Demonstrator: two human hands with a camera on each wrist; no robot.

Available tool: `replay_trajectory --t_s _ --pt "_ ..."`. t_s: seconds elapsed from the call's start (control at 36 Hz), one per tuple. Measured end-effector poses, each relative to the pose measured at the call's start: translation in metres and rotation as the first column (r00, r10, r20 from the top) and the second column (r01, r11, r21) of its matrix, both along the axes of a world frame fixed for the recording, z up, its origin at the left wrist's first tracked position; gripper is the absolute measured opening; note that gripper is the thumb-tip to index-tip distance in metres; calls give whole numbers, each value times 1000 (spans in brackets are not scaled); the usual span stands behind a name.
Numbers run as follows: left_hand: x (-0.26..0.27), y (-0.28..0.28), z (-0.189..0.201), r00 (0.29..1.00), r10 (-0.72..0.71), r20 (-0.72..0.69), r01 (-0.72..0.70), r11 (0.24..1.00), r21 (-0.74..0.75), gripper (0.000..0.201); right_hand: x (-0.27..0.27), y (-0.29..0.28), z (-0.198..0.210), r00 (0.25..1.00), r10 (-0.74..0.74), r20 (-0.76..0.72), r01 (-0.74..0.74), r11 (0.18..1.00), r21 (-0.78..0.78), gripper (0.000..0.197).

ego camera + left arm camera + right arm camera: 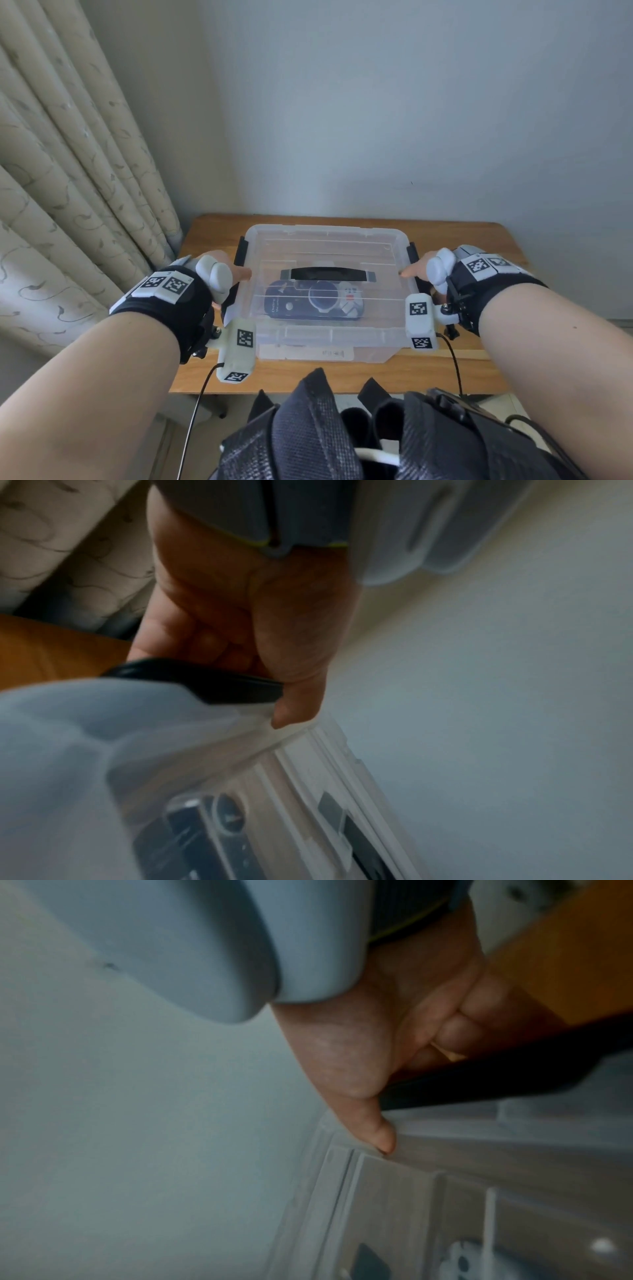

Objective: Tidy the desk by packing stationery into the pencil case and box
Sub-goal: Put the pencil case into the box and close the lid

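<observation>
Two hands clamp side latches of clear lidded plastic box (pixel 329 337): left hand (pixel 219 275) curled round black left latch (pixel 205 681), right hand (pixel 433 270) round black right latch (pixel 507 1069), thumbs on lid. Dark printed pencil case (pixel 313 301) inside; its writing unreadable. Box on wooden desk (pixel 462 373); beige patterned curtain (pixel 68 171) left, pale wall (pixel 376 102) behind.

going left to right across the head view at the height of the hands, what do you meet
curtain → left hand → black left latch → pencil case inside the clear box → black right latch → right hand
</observation>
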State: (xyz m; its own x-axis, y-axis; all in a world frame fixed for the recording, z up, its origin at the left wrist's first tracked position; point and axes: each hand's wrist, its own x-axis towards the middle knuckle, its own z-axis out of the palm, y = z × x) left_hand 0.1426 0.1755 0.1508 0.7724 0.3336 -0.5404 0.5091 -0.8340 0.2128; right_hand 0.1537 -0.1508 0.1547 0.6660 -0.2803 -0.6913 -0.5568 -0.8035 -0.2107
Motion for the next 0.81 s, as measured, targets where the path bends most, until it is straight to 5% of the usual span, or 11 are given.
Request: replay_trajectory --t_s 0.14,0.22,0.36,0.5,0.58,0.81 --pt "-58 -47 -18 1000 24 -7 -25 990 -140 38 -70 -62 -20 993 -79 -83 82 996 32 23" --pt "-91 -78 -24 995 80 -56 -91 968 -235 42 -109 -102 -36 993 -81 -85 82 997 6 25" --pt "-156 -144 -19 997 -29 67 39 987 -155 33 -184 -174 -43 987 -157 -25 158 987 41 45" --pt "-216 -199 -12 987 22 157 26 955 -296 23 -251 -238 -35 970 -235 66 227 967 116 54" --pt "-254 -221 -6 978 77 191 -11 947 -322 35 -281 -276 -31 953 -284 101 259 943 209 68" --pt "-308 -252 50 938 103 331 -40 981 -192 20 -321 -285 37 922 -294 253 211 927 310 57"
